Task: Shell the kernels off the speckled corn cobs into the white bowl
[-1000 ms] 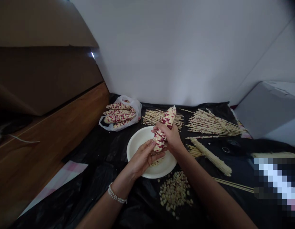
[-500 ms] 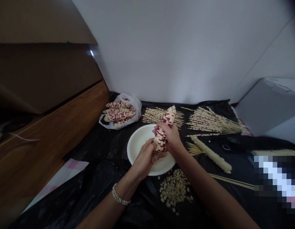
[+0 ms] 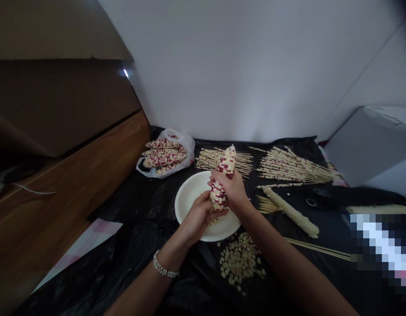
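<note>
An ear of corn [image 3: 219, 193] with cream and dark red kernels stands tilted over a white bowl [image 3: 183, 206], its tip up. My right hand [image 3: 233, 188] is wrapped round its middle from the right. At its lower end, my left hand [image 3: 199, 216] grips it with the thumb against the kernels and the other fingers partly behind. A few loose kernels [image 3: 219, 219] show in the bowl below my hands. In front of the bowl lies a heap of loose kernels [image 3: 240, 261] on black plastic sheeting [image 3: 137, 259].
Several ears of corn [image 3: 165, 160] lie in a white plastic bag [image 3: 190, 147] at the back left. Skewers threaded with kernels [image 3: 282, 166] are spread at the back right. Bare cobs [image 3: 293, 215] and plain wooden sticks [image 3: 318, 249] lie to the right. A wall [image 3: 229, 79] rises behind.
My hands and the ear of corn have shifted slightly left. The ear stays held over the bowl, and the things around it have not moved.
</note>
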The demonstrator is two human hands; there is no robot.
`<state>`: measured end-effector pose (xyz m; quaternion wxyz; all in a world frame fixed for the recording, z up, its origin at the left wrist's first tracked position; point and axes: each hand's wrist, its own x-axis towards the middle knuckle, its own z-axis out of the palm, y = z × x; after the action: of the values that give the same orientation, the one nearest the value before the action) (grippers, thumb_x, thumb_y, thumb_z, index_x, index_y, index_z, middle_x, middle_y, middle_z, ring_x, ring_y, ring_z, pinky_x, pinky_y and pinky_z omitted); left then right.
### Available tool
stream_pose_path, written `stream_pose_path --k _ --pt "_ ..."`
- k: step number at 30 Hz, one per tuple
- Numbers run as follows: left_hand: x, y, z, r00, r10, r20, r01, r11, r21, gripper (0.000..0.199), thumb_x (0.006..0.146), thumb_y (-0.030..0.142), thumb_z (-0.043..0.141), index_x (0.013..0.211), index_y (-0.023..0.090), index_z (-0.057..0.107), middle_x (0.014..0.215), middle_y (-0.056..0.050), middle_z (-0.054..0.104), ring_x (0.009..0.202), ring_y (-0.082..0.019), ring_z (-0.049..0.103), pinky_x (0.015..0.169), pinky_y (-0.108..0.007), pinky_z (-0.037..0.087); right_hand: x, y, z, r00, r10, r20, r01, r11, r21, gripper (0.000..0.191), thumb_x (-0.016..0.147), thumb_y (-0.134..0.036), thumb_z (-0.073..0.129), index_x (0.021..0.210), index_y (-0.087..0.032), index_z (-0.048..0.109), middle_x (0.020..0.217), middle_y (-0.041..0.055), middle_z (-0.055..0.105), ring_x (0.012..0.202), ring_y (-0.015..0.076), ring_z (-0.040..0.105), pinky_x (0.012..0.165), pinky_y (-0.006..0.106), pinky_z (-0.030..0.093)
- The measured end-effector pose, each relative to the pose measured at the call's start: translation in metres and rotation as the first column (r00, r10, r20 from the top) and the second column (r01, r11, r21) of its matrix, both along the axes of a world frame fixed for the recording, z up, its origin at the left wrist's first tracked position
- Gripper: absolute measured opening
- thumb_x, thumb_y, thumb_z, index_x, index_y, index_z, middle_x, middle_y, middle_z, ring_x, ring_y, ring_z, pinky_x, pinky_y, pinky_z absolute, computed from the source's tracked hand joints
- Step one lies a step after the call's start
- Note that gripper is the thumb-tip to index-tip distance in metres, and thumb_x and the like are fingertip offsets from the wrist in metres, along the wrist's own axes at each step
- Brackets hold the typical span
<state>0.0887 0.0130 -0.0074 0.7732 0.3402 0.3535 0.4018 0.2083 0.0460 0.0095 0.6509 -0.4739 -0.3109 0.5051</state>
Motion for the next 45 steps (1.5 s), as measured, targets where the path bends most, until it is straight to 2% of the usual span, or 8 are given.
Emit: stream_pose_path --k 3,7,13,20,27,36,41,45 --pt "0.000 -0.002 0.000 1.000 -0.004 0.031 0.004 1.000 0.007 0.042 0.065 0.013 0.071 0.107 0.014 0.071 0.114 -0.011 0.075 0.113 -0.030 0.068 0.098 -0.046 0.058 0.001 0.000 0.001 1.000 -0.019 0.001 0.019 1.000 0.007 0.037 0.064 -0.036 0.082 0.089 -0.021 0.060 0.070 -0.0004 0.070 0.062 0.0197 0.071 0.047 0.025 0.053" --pt "0.002 -0.003 -0.001 1.000 0.010 -0.012 -0.009 0.997 0.080 0.041 0.078 0.033 0.084 0.111 0.014 0.070 0.121 -0.014 0.073 0.112 -0.030 0.069 0.096 -0.045 0.059 0.002 0.000 0.004 0.999 -0.033 0.001 0.033 0.999 -0.012 0.037 0.063 -0.036 0.082 0.089 -0.021 0.059 0.070 -0.0006 0.069 0.061 0.0199 0.071 0.046 0.025 0.053" --pt "0.002 -0.002 -0.005 0.997 -0.013 -0.073 0.027 0.979 0.202 0.057 0.077 0.049 0.086 0.119 0.015 0.070 0.118 -0.013 0.073 0.101 -0.027 0.073 0.087 -0.039 0.063 0.002 -0.003 0.010 0.999 -0.041 -0.019 0.040 0.999 -0.016 0.037 0.063 -0.039 0.081 0.087 -0.021 0.059 0.070 -0.0009 0.068 0.060 0.0188 0.070 0.044 0.024 0.051" --pt "0.003 -0.005 -0.003 0.991 -0.015 -0.132 0.048 0.966 0.254 0.060 0.081 0.048 0.082 0.128 0.015 0.065 0.119 -0.013 0.073 0.095 -0.025 0.074 0.084 -0.039 0.063 0.004 -0.004 0.016 0.996 -0.038 -0.077 0.035 0.999 -0.038 0.036 0.062 -0.038 0.081 0.083 -0.020 0.059 0.065 -0.0012 0.068 0.046 0.0118 0.059 0.042 0.023 0.049" --pt "0.008 -0.007 0.000 0.982 0.048 -0.180 -0.002 0.970 0.245 0.055 0.080 0.045 0.078 0.122 0.014 0.060 0.108 -0.010 0.073 0.087 -0.021 0.072 0.081 -0.037 0.064 0.000 -0.003 0.011 0.996 -0.058 -0.066 0.058 0.998 0.001 0.036 0.065 -0.037 0.082 0.087 -0.020 0.059 0.066 -0.0019 0.068 0.053 0.0159 0.067 0.043 0.023 0.050" --pt "0.010 -0.003 -0.011 0.929 0.110 -0.353 -0.019 0.968 0.252 0.036 0.075 0.031 0.056 0.108 0.017 0.056 0.080 -0.002 0.064 0.064 -0.016 0.062 0.052 -0.025 0.052 -0.005 -0.004 0.007 0.998 -0.059 -0.017 0.059 0.998 -0.013 0.039 0.065 -0.033 0.082 0.094 -0.020 0.060 0.069 -0.0029 0.069 0.060 0.0170 0.070 0.045 0.022 0.051" --pt "0.005 0.002 -0.004 0.983 -0.031 -0.178 0.058 0.988 0.146 0.053 0.063 0.024 0.059 0.115 0.017 0.057 0.100 -0.006 0.070 0.080 -0.020 0.070 0.065 -0.030 0.059 0.000 -0.002 0.007 0.997 -0.066 -0.031 0.066 0.998 -0.019 0.035 0.067 -0.037 0.081 0.089 -0.019 0.060 0.068 -0.0022 0.068 0.057 0.0155 0.067 0.045 0.023 0.051" --pt "0.004 0.000 0.002 0.983 -0.048 -0.176 0.076 0.985 0.157 0.049 0.071 0.028 0.064 0.118 0.016 0.057 0.107 -0.008 0.070 0.088 -0.022 0.072 0.073 -0.033 0.061 0.002 -0.001 0.005 0.998 -0.064 -0.028 0.063 0.998 -0.018 0.036 0.067 -0.038 0.080 0.089 -0.019 0.060 0.069 -0.0012 0.069 0.054 0.0147 0.065 0.044 0.023 0.049"
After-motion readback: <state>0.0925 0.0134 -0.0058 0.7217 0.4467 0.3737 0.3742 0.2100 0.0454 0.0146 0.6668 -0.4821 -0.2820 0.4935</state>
